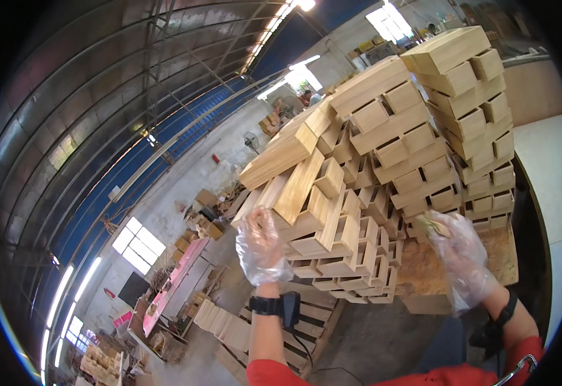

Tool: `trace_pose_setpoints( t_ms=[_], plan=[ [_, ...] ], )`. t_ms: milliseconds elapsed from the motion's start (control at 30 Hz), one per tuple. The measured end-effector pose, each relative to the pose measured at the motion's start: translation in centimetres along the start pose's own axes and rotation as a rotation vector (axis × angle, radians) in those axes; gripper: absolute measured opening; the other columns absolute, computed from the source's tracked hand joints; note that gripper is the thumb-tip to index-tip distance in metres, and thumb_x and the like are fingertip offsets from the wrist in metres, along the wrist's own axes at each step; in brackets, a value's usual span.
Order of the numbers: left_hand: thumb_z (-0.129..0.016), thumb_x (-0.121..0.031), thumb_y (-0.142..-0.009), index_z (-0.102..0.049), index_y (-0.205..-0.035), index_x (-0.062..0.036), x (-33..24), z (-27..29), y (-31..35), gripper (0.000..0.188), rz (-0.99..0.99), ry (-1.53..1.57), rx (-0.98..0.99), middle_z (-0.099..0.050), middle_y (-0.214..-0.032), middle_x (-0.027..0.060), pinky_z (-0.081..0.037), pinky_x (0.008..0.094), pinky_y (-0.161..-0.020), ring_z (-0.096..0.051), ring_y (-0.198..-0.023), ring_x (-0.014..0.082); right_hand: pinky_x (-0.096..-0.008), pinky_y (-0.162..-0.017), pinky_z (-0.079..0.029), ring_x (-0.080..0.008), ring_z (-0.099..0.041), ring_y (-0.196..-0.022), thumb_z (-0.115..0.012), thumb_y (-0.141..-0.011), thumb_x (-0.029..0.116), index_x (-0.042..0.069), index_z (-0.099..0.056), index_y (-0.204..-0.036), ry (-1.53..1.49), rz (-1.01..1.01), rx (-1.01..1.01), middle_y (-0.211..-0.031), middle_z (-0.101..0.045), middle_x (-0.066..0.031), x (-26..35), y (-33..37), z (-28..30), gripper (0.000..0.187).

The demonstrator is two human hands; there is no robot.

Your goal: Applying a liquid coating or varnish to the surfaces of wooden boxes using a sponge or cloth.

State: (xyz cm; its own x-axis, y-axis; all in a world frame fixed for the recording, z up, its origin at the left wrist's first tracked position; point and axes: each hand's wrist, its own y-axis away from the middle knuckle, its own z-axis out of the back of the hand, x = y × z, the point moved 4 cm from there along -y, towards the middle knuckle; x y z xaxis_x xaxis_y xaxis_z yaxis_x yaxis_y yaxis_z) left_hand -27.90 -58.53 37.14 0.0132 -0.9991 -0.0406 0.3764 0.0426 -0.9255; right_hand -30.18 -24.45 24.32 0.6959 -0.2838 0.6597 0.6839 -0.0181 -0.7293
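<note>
My left hand (262,249), in a clear plastic glove, is at the near end of a pale wooden box (299,188) in the upper part of a stack. Its fingers are curled against the box end, and the hand hides part of that end. In my right hand (462,260), gloved the same way, is a small folded greenish-yellow pad (431,225), perhaps cloth; the glove covers much of it. This hand is raised over a worn wooden tabletop (416,273), apart from the boxes.
Stacks of crisscrossed wooden boxes (393,135) rise ahead, with a taller stack (464,96) at the right. Slatted wooden pallets (310,321) lie on the floor below. A pink-topped bench (177,276) stands to the left, and a white panel (545,154) is at far right.
</note>
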Motion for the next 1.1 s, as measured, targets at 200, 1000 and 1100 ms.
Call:
trace_pose_setpoints(
  t_ms=[200,1000,1100],
  plan=[
    [-0.049,-0.020,-0.099,-0.065,-0.103,-0.0039,2.9,-4.3,-1.7,0.023,-0.208,-0.012,0.081,-0.066,-0.101,0.0172,-0.047,0.0440,-0.084,-0.061,-0.094,0.0361,-0.0377,-0.082,-0.047,-0.0312,-0.059,-0.088,-0.062,-0.087,0.009,0.007,-0.057,-0.126,-0.027,0.282,0.049,-0.100,-0.059,-0.0155,0.4,-5.3,-7.7,0.039],
    [-0.050,-0.022,-0.100,-0.065,-0.101,-0.0037,2.5,-4.8,-0.8,0.024,0.173,0.068,0.172,-0.064,-0.097,0.0142,-0.046,0.0357,-0.084,-0.060,-0.091,0.0302,-0.0391,-0.071,-0.045,-0.0264,-0.056,-0.086,-0.058,-0.079,0.015,0.005,-0.061,-0.107,0.245,0.508,0.198,-0.098,-0.056,-0.0117,4.8,-11.9,-25.3,0.029],
    [-0.050,-0.022,-0.100,-0.065,-0.099,-0.0019,4.2,-4.9,-0.3,0.025,0.114,0.100,0.098,-0.063,-0.097,0.0140,-0.046,0.0346,-0.083,-0.059,-0.088,0.0286,-0.0386,-0.071,-0.045,-0.0267,-0.056,-0.085,-0.058,-0.079,0.014,0.005,-0.061,-0.107,0.214,0.470,0.187,-0.097,-0.056,-0.0116,5.5,-12.9,-25.0,0.030]
  ],
)
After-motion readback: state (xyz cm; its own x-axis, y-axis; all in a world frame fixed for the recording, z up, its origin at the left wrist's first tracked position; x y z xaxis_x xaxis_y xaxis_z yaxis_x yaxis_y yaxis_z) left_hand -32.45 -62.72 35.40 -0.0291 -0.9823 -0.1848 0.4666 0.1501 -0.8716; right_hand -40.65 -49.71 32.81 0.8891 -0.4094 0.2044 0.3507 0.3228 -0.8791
